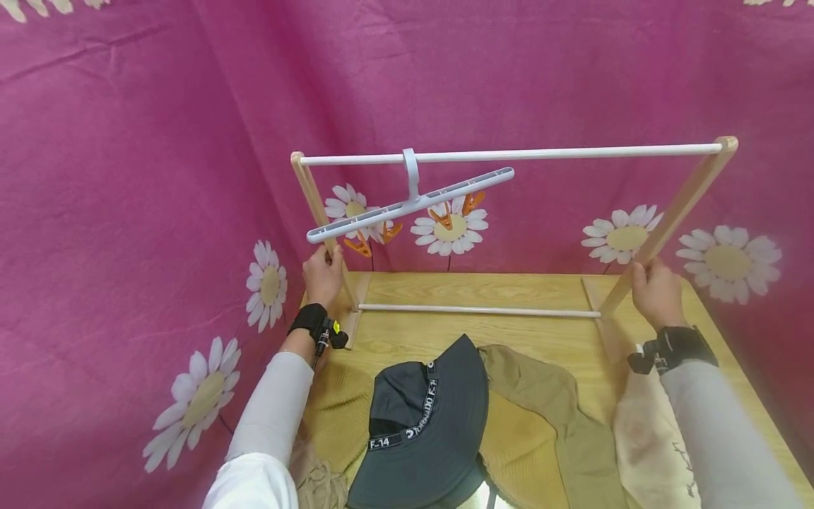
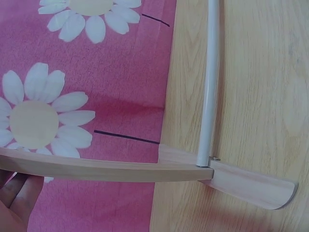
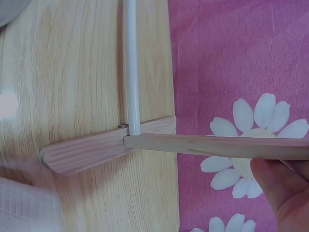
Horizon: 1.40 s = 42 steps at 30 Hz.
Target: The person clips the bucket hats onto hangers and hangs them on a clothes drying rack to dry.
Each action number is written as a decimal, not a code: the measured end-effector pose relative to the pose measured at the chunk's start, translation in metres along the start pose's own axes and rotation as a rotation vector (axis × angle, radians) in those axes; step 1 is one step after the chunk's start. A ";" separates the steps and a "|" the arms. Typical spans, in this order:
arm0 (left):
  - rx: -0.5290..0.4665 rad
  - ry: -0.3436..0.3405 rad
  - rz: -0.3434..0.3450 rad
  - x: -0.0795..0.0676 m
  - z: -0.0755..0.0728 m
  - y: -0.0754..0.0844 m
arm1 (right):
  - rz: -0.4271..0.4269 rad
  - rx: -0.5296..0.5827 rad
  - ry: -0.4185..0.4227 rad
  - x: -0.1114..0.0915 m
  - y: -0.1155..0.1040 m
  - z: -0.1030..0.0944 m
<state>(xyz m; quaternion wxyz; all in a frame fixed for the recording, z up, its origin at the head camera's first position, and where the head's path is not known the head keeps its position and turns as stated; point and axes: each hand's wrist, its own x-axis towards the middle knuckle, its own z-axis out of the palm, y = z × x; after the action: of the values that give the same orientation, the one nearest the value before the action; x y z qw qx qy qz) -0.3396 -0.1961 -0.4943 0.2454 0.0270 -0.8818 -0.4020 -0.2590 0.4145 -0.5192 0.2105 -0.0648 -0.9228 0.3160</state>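
Hanger (image 1: 415, 202) on rack (image 1: 559, 153), behind hat (image 1: 453, 424)

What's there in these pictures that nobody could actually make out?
Head: how far the mustard ribbed cloth runs, hidden beneath the dark hat.
Head: the pale cloth's lower end, cut off by the bottom edge.
Left wrist: the rest of the left hand, cut off by the left and bottom edges.
Right wrist: what the grey thing is, cut off by the top-left corner.

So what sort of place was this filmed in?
Probably a staged tabletop corner indoors: pink daisy-print cloth hangs behind and beside a wood-grain table that bears a clothes rack and a dark hat.
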 end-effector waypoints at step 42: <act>-0.067 -0.107 -0.032 -0.006 -0.004 0.006 | 0.021 0.002 -0.035 -0.002 -0.006 -0.014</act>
<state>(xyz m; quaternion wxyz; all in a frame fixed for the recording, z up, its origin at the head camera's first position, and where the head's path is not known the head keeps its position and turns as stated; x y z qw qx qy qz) -0.3310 -0.1932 -0.4899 0.1922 0.0113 -0.8791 -0.4359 -0.2509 0.4169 -0.5068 0.1908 -0.0688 -0.9253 0.3204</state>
